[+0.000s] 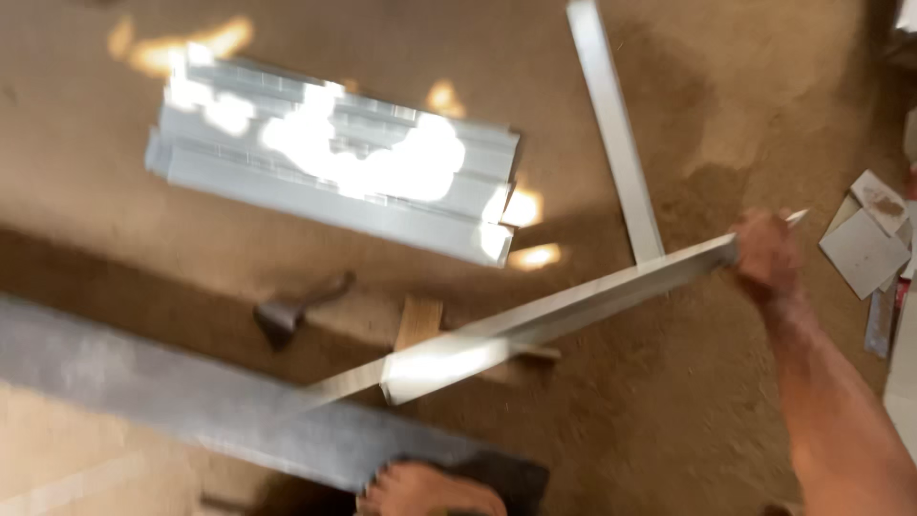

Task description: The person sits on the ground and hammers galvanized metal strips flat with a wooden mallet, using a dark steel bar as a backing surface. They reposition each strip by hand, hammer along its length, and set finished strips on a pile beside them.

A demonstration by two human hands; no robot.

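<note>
gripping one end of a long metal strip, the right hand is clenched; its far end could swing into the bare foot or wooden block.

Angle bar: bare metal, smooth, glossy | stacked profiles: metal, sun-glared | block: raw wood, matt | floor: rough, dusty earth | tiles: matt, pale.

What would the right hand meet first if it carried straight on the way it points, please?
Probably the upright metal strip lying beyond the right hand, which grips a long angled metal bar. The picture is blurred and depth is unclear, so it might pass above it.
</note>
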